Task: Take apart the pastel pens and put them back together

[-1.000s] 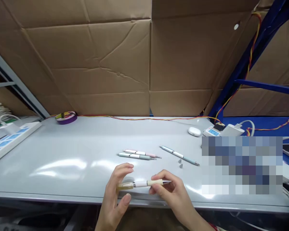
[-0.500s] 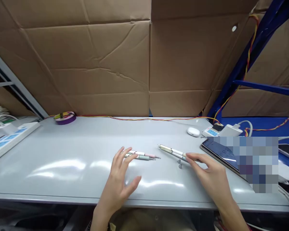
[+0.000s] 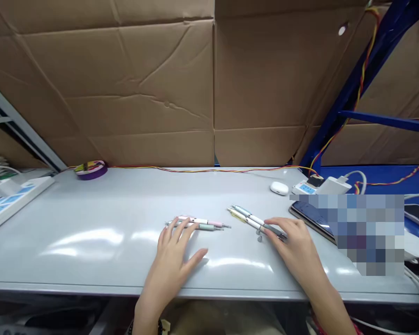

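Note:
My left hand (image 3: 172, 260) lies flat on the grey table (image 3: 101, 232), fingers spread, its fingertips touching a pair of pens (image 3: 204, 224), one pink and one pale green. My right hand (image 3: 296, 249) rests flat to the right, its fingertips on the ends of two more pens (image 3: 249, 217), one cream and one pale blue, lying side by side at an angle. A small grey pen tip (image 3: 260, 239) sits loose just left of my right fingers. Neither hand grips anything.
A white earbud case (image 3: 279, 187) and a charger with power strip (image 3: 321, 186) sit at the back right. A phone (image 3: 309, 215) lies beside a blurred patch. A purple tape roll (image 3: 90, 169) and a white power strip (image 3: 7, 202) are at the left. Cardboard lines the back.
A second ago both hands held the cream pen near the front edge. It now lies beside the blue pen; my right hand rests on both, and my left reached the pink and green pens.

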Demonstrator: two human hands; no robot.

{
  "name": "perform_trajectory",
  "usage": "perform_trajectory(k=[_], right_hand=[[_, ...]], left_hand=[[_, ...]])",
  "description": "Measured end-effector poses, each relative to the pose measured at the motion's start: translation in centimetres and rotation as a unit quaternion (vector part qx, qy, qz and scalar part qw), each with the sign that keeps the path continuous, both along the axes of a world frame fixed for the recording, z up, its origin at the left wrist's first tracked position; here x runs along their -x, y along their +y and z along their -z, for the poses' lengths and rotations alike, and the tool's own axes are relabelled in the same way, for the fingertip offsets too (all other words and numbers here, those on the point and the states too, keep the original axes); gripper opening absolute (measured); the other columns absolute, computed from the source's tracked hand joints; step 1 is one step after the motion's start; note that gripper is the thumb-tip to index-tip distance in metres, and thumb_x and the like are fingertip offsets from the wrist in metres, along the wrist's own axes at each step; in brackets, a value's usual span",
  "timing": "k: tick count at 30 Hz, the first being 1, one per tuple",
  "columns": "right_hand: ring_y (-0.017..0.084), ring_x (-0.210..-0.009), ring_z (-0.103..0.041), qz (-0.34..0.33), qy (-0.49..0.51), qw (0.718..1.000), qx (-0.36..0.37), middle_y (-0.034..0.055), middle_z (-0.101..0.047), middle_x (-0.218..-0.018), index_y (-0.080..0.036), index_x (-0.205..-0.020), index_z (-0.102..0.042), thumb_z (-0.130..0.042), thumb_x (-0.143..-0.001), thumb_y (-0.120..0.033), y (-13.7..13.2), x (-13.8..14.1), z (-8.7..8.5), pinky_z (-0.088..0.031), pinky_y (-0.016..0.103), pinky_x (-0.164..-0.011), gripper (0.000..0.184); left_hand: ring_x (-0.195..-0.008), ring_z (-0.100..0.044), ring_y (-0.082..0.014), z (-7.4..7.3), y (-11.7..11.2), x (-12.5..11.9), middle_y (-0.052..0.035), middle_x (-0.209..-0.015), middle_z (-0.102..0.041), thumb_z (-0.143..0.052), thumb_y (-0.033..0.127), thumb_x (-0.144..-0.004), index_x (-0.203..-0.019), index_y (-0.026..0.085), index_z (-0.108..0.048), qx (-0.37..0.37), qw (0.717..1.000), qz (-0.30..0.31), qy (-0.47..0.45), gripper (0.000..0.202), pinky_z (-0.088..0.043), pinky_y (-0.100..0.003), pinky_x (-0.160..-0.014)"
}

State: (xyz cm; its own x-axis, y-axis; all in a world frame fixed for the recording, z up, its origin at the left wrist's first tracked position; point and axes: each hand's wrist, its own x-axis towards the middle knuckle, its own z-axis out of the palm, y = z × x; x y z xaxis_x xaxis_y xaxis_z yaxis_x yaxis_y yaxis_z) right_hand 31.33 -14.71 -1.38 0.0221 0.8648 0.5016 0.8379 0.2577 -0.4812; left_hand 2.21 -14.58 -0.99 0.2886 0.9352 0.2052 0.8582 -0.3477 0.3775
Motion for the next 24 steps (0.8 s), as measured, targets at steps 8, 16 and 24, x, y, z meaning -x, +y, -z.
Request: perform_trajectory(k=[8,16,24], right_hand=[[0.022,-0.073,-0.053,-0.032,-0.014,0.998,0.054,0.0017,-0.057,-0.071,-0.023,-0.088,-0.062,-0.059,-0.085,-0.037,-0.5,0.9,-0.5,-0.042,0.032,-0.063,0.014],[0.018,-0.064,-0.057,-0.024,-0.010,0.987,0.157,0.0004,-0.054,-0.072,-0.024,-0.078,-0.059,-0.053,-0.086,-0.029,-0.6,1.3,-0.5,-0.045,0.031,-0.063,0.012],[0.017,-0.068,-0.055,-0.111,0.102,0.988,-0.017,0.0010,-0.061,-0.075,-0.023,-0.081,-0.061,-0.059,-0.085,-0.022,-1.4,1.9,-1.2,-0.045,0.028,-0.063,0.005]], left_hand=[[-0.123,-0.039,-0.0268,-0.2,-0.1,0.0,-0.0049,-0.123,-0.052,-0.048,0.031,-0.093,-0.124,0.029,-0.049,-0.019,0.997,0.021,-0.066,0.031,-0.040,-0.046,-0.099],[-0.100,-0.048,-0.0236,-0.6,-0.2,-0.3,-0.0012,-0.102,-0.057,-0.049,0.026,-0.093,-0.099,0.027,-0.058,0.035,0.996,0.039,-0.077,0.010,-0.045,-0.040,-0.086],[-0.098,-0.050,-0.0241,-0.6,-0.4,-0.2,-0.0028,-0.102,-0.056,-0.045,0.022,-0.095,-0.097,0.024,-0.054,-0.049,0.995,0.035,-0.078,0.010,-0.043,-0.039,-0.081]])
